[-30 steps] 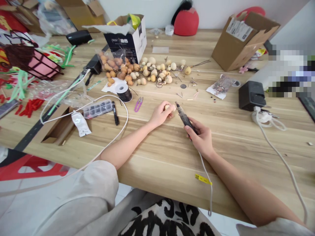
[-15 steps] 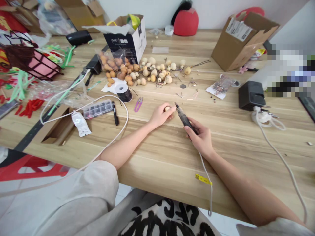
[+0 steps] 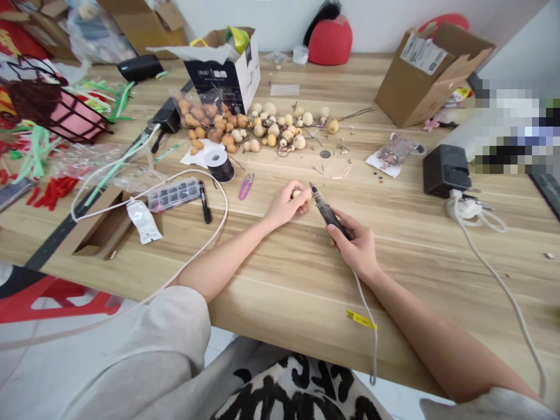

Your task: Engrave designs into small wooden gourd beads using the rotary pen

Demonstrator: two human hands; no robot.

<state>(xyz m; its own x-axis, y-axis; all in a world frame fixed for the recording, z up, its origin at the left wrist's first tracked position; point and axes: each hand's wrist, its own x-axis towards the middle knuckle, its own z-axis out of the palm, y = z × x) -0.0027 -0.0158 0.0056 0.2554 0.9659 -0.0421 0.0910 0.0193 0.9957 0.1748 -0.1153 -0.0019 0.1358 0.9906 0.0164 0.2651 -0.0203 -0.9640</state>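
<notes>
My left hand (image 3: 289, 203) is closed on a small pale gourd (image 3: 297, 193), most of it hidden by the fingers. My right hand (image 3: 356, 238) grips a dark, corded pen-shaped power tool (image 3: 328, 211), its tip pointing up and left. That tip is close to the left thumb and the gourd; whether it touches cannot be made out. From the tool's rear a white cord (image 3: 361, 297) with a yellow label (image 3: 360, 319) runs down over the table's edge. Several pale gourds (image 3: 272, 129) lie in a heap beyond my hands, beside brown ones (image 3: 225, 123).
Left of my hands lie purple thread snips (image 3: 246, 186), a black thread spool (image 3: 222, 168), a marker (image 3: 205, 203) and a compartment box (image 3: 175, 195). A white cable loops there. On the right are a black adapter (image 3: 445, 170), a bead bag (image 3: 394, 153) and a cardboard box (image 3: 431, 76).
</notes>
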